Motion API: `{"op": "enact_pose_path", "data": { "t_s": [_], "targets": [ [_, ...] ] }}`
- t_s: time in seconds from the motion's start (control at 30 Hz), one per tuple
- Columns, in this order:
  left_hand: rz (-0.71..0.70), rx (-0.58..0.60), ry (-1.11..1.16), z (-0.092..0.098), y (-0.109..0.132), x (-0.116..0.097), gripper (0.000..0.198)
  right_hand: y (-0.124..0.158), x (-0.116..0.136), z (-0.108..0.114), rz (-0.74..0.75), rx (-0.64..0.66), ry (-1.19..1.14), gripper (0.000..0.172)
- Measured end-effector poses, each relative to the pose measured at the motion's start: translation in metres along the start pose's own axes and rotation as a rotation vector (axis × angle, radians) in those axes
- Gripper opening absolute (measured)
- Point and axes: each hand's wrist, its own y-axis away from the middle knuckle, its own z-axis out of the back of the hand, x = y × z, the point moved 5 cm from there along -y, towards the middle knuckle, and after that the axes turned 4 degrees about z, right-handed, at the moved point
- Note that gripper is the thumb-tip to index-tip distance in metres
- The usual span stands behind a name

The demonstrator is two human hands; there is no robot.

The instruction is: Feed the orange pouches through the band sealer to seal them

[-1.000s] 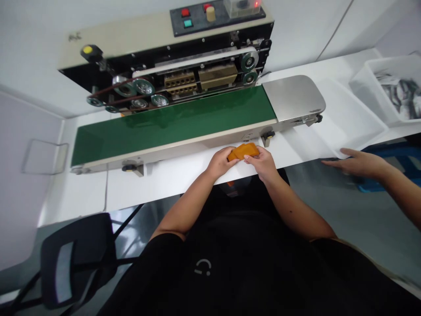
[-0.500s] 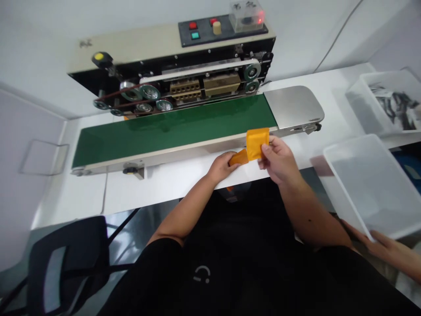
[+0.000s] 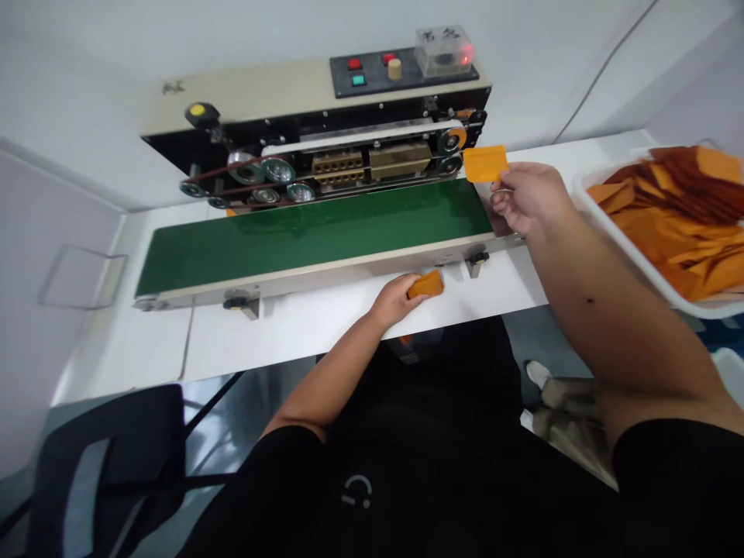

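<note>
Pinching 1 orange packet (image 3: 486, 163) w/ R hand (image 3: 532, 200), gripping 1 orange bundle (image 3: 427, 284), pkt count unclear, w/ L hand (image 3: 396, 301).

Left fingers (image 3: 402, 288) cover one end of orange packet (image 3: 428, 285); I can't tell if single or stacked. Right fingers (image 3: 507, 204) hide corner of orange pouch (image 3: 486, 163). Metal plate (image 3: 498, 223) mostly behind right hand. Marks (image 3: 173, 87) on machine (image 3: 256, 97) too small, can't read. White bin (image 3: 712, 310) cut by right edge; chair (image 3: 142, 434) by bottom. Co-worker's trousers (image 3: 573, 438) partly hidden.
</note>
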Motion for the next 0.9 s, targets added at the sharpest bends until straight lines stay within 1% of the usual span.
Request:
{"op": "enact_pose_path", "data": {
  "t_s": [0.07,0.1,0.23,0.37,0.47,0.57,0.63,0.7,0.73,0.77,0.83,0.9],
  "targets": [
    [-0.003,-0.001,0.004,0.0,0.0,0.0,0.04,-0.004,-0.001,-0.002,-0.064,-0.075,0.079,0.027],
    [-0.004,-0.001,0.007,0.0,0.0,0.001,0.04,-0.006,-0.001,-0.005,-0.076,-0.087,0.11,0.028],
    [-0.003,0.004,0.011,0.0,0.0,0.0,0.039,-0.016,-0.003,-0.021,-0.061,-0.021,0.133,0.021],
    [0.022,0.018,-0.004,0.001,-0.001,-0.002,0.041,-0.019,-0.007,-0.037,-0.063,0.017,0.194,0.016],
    [0.032,0.024,-0.006,0.002,-0.001,-0.004,0.039,-0.018,-0.004,-0.047,-0.01,0.062,0.273,0.013],
    [0.027,0.021,0.005,0.001,0.0,-0.002,0.039,-0.01,0.001,-0.047,0.109,0.1,0.35,0.02],
    [0.02,0.019,0.015,0.001,0.0,0.0,0.039,0.007,0.003,-0.038,0.246,0.092,0.345,0.026],
    [0.015,0.016,0.021,0.0,0.0,0.001,0.039,0.037,-0.002,-0.025,0.388,0.054,0.318,0.03],
    [0.015,0.011,0.02,0.0,0.0,0.002,0.039,0.056,-0.009,-0.017,0.438,0.036,0.321,0.032],
    [0.017,0.006,0.02,0.0,0.0,0.002,0.038,0.076,-0.02,-0.01,0.472,0.009,0.347,0.031],
    [0.029,-0.007,0.028,0.002,0.0,0.001,0.034,0.114,-0.05,0.001,0.5,-0.002,0.451,0.027],
    [0.051,-0.019,0.051,0.004,0.0,-0.001,0.03,0.139,-0.087,0.01,0.461,-0.014,0.501,0.024]
  ]
}}
